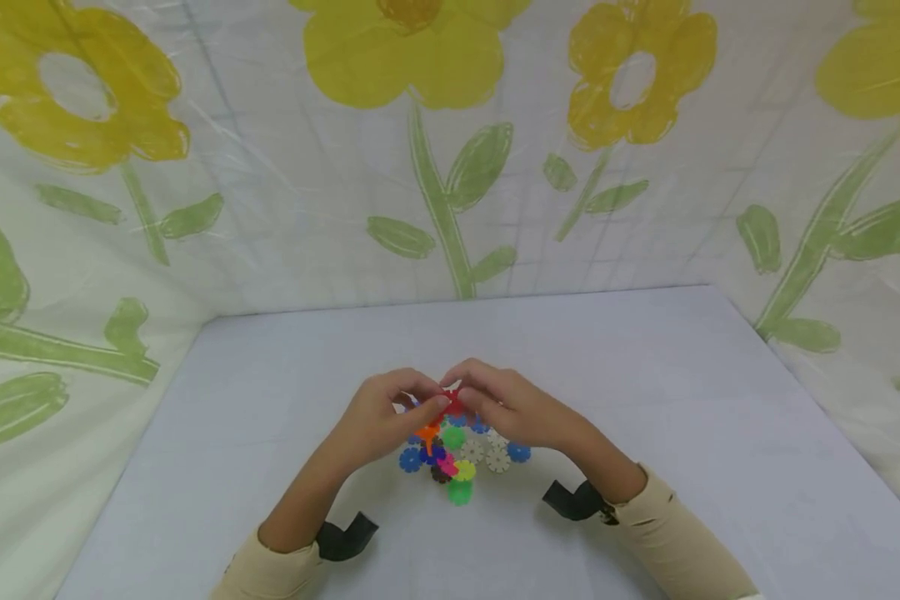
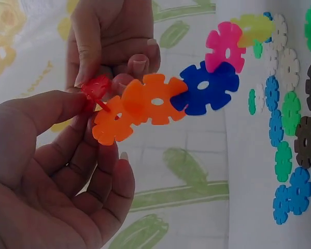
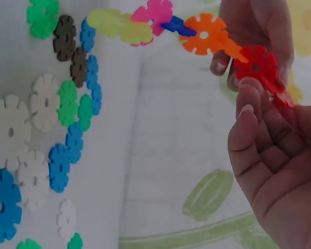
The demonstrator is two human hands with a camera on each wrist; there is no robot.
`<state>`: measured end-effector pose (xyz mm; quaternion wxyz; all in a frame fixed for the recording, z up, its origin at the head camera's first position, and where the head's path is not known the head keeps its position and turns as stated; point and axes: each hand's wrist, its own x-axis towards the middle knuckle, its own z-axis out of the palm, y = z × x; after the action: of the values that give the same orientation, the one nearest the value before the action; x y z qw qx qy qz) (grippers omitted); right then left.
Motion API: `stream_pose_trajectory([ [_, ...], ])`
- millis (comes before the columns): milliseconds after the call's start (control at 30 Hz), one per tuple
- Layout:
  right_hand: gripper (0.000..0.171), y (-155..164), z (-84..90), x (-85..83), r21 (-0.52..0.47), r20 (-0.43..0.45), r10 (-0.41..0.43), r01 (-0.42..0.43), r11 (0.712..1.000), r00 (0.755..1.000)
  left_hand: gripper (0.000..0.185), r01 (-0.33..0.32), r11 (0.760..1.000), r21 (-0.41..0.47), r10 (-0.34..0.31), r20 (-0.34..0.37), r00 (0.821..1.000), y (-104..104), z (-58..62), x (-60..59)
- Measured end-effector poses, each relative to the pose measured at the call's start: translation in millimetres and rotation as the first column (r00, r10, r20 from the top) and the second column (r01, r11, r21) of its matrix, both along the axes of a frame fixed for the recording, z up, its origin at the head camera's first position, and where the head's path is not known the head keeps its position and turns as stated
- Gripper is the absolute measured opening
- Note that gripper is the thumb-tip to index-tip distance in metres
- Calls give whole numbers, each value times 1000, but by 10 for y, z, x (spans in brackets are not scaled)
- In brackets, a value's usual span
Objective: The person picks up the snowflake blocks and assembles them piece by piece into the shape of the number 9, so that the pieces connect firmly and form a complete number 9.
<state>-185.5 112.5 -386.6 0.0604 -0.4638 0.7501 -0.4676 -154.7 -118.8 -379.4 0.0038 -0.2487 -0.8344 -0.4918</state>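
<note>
Both hands meet above the middle of the table around a chain of slotted plastic flower discs. My left hand (image 1: 378, 421) pinches the chain at its red end, where a red disc (image 3: 256, 61) joins an orange disc (image 2: 155, 101). My right hand (image 1: 521, 408) pinches another red disc (image 3: 285, 97), which touches the first; whether their slots are locked is hidden by the fingers. From the orange part, the chain continues through a dark blue disc (image 2: 207, 88), a pink disc (image 2: 225, 46) and yellow discs (image 3: 119, 26), hanging down toward the table.
Loose discs lie on the white table (image 1: 307, 350) below the hands: white discs (image 3: 10, 132), blue discs (image 3: 59, 167), green discs (image 2: 291, 114) and brown discs (image 2: 307, 141). A flower-printed curtain (image 1: 285, 208) stands behind the table. Black straps (image 1: 347, 537) sit at both wrists.
</note>
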Motion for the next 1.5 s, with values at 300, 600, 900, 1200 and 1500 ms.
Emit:
stream_pose_trajectory([
  [300, 10, 109, -127, -129, 480, -48, -97, 108, 870, 994, 8, -6, 1000, -21, 5, -25, 1000, -31, 31, 12],
  [600, 12, 89, -313, -178, 761, -32, -235, 175, 624, 972, 11, 9, 999, -53, -11, -43, 999, -28, 2, 4],
  [900, 27, 88, -363, -211, 774, -23, -260, 182, 607, 965, 13, -5, 997, -80, 1, -60, 998, -27, 39, 15],
  [1200, 12, 167, -269, -249, 703, 56, -192, 98, 704, 980, 13, -18, 997, -76, 10, -108, 994, -40, 42, 8],
  [1500, 22, 264, 42, -202, 201, 254, -94, 42, 979, 963, 14, -45, 999, -16, 42, -159, 986, -41, 43, 5],
])
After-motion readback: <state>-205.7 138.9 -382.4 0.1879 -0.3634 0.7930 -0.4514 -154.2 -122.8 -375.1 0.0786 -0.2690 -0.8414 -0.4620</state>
